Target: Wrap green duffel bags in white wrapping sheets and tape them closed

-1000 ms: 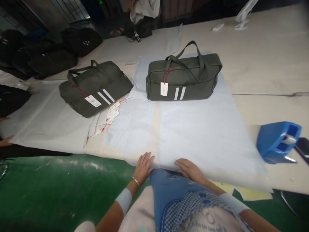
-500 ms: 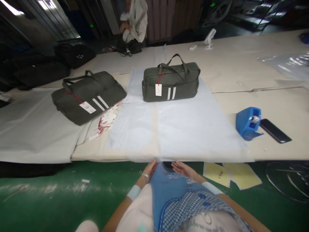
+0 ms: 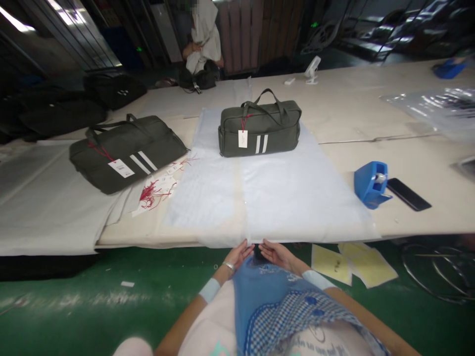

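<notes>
A clear plastic bag (image 3: 293,198) lies flat on the table, its near end hanging slightly over the front edge. My left hand (image 3: 239,254) pinches that near edge between fingertips and thumb. Close beside it, my right hand (image 3: 276,253) has its fingertips on the same edge, thumb and fingers drawn together. On the far part of the plastic stands a dark green handbag (image 3: 278,131) with two white stripes, raised handles and a white tag on red string. A second such handbag (image 3: 129,153) lies tilted to the left.
Loose tags with red strings (image 3: 156,190) lie beside the left bag. At right are a blue tape dispenser (image 3: 371,183) and a black phone (image 3: 408,194). A small white fan (image 3: 312,69) stands farther back. Across the table is a person (image 3: 204,42). Yellow sheets (image 3: 352,264) lie below the edge.
My hands have come closer together at the plastic's near edge, fingertips now pressed to it. The view has shifted slightly; both handbags stay in place.
</notes>
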### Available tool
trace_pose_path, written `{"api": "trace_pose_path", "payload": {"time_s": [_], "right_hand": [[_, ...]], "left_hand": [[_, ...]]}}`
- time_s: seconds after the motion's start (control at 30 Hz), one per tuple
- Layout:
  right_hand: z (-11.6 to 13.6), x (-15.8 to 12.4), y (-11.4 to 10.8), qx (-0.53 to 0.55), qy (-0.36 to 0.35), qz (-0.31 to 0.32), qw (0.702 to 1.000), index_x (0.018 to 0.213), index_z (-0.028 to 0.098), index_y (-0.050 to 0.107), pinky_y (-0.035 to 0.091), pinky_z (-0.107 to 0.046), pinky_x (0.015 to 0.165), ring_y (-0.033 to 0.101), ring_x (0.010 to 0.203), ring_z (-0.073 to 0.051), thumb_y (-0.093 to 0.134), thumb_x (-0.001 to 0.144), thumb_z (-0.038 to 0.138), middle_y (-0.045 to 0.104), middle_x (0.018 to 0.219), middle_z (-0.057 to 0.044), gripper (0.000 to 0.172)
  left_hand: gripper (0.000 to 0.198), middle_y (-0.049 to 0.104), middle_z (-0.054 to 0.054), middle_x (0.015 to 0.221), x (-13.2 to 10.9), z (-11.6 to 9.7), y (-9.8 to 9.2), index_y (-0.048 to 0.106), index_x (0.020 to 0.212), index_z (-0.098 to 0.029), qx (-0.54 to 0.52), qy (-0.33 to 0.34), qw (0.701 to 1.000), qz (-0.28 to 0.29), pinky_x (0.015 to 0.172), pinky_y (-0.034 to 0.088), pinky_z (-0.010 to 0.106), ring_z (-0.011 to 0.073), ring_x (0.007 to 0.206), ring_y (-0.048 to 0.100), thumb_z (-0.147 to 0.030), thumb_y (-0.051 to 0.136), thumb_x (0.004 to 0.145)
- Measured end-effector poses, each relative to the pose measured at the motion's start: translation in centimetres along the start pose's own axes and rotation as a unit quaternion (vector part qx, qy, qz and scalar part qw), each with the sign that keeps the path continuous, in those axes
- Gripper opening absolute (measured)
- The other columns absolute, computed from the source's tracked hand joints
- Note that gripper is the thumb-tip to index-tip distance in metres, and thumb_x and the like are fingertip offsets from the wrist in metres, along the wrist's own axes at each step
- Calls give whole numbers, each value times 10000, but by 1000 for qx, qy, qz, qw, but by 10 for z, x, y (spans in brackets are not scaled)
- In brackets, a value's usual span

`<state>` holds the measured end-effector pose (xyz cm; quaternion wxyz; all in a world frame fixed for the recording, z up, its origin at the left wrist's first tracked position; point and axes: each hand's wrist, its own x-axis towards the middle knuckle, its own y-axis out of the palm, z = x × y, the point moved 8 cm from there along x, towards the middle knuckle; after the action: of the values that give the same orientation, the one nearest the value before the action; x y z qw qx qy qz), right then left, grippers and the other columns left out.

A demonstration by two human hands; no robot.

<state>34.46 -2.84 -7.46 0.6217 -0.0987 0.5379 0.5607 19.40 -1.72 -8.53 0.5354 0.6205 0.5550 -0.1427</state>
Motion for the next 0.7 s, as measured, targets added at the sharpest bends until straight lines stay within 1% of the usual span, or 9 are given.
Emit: {"api": "trace_pose_path", "payload": {"time_s": [0.23, 0.3, 0.33, 0.37, 0.43, 0.5, 0.53, 0.6, 0.7], "right_hand": [[6, -21, 9, -121, -31, 7, 992, 838, 155, 670, 576, -279, 760, 695, 754, -158, 733, 813, 315, 728, 830, -69, 174], [22, -35, 15, -255, -113, 4, 960, 775, 158, 695, 577, -327, 754, 679, 713, -190, 727, 807, 371, 714, 756, -65, 218], [36, -45, 23, -352, -193, 5, 916, 786, 169, 711, 568, -359, 793, 678, 749, -212, 707, 819, 382, 716, 770, -71, 217], [50, -56, 37, -454, -285, 12, 844, 853, 184, 728, 548, -394, 860, 675, 835, -238, 679, 840, 371, 726, 846, -83, 194], [64, -77, 70, -620, -440, 41, 648, 1129, 231, 688, 445, -475, 1027, 602, 1105, -283, 626, 869, 280, 684, 1156, -102, 272], [64, -80, 93, -704, -505, 70, 495, 1341, 248, 547, 303, -546, 1131, 447, 1314, -292, 591, 854, 152, 544, 1386, -109, 499], [62, -76, 99, -728, -517, 80, 443, 1372, 240, 513, 256, -566, 1150, 398, 1356, -288, 571, 844, 105, 517, 1413, -110, 548], [60, -64, 106, -748, -529, 91, 389, 1325, 210, 557, 239, -577, 1154, 423, 1342, -277, 535, 838, 59, 579, 1346, -114, 510], [61, -51, 108, -739, -545, 95, 384, 1189, 189, 652, 319, -539, 1121, 571, 1189, -251, 502, 847, 47, 687, 1170, -103, 399]], "left_hand": [[170, 695, 44, 762, 6, -6, 3, 622, 782, -139, -47, 24, 995, -79, 712, 570, 184, 116, 707, 688, -171, 787, 754], [169, 689, 38, 729, 6, -6, 2, 618, 770, -138, -46, 29, 994, -91, 679, 570, 183, 118, 678, 683, -146, 785, 748], [163, 689, 40, 725, 5, -7, 3, 620, 771, -135, -43, 31, 994, -94, 673, 570, 185, 120, 674, 683, -142, 782, 751], [155, 691, 43, 727, 5, -7, 3, 625, 778, -131, -39, 33, 994, -95, 672, 569, 187, 122, 675, 683, -145, 778, 755], [143, 697, 53, 737, 4, -8, 6, 638, 800, -120, -21, 35, 995, -95, 669, 567, 193, 127, 674, 681, -166, 769, 766], [147, 701, 65, 751, 4, -10, 10, 650, 832, -109, 6, 37, 995, -92, 668, 565, 210, 138, 679, 681, -197, 757, 781], [150, 705, 73, 766, 3, -12, 12, 655, 845, -107, 23, 40, 995, -89, 673, 564, 218, 144, 694, 683, -210, 748, 789], [148, 714, 90, 810, -2, -17, 17, 665, 855, -110, 62, 47, 994, -80, 707, 563, 237, 159, 753, 693, -226, 735, 797], [157, 724, 111, 823, -23, -23, 19, 688, 805, -117, 135, 56, 988, -50, 786, 563, 301, 204, 814, 701, -247, 761, 757]]}}
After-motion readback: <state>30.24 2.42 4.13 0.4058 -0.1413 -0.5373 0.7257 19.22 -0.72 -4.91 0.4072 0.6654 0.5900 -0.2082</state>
